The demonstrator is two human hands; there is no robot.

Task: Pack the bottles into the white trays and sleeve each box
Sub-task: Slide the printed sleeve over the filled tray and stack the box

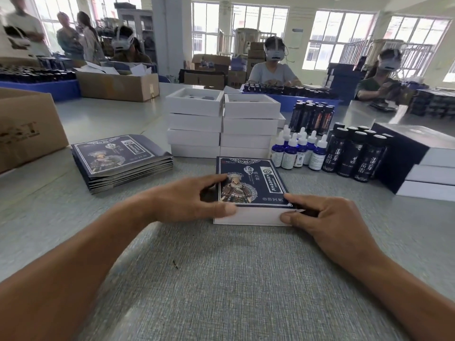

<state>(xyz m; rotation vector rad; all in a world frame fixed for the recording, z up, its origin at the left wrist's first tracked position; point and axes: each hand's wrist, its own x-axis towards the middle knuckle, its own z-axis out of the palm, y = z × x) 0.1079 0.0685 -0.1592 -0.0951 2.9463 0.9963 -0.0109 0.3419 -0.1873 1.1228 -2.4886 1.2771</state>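
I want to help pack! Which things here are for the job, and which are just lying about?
For the job:
box in both hands
sleeve on it
flat sleeves
white trays
dropper bottles
dark bottles

Just lying about:
cardboard box
far carton

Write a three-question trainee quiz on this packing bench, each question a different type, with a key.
1. True or false: the left hand and right hand both grip the box in its dark sleeve.
2. The flat sleeves lie: A) left of the box, B) right of it.
3. Fill in: the dropper bottles have ___ caps.

Key: 1 true; 2 A; 3 white.
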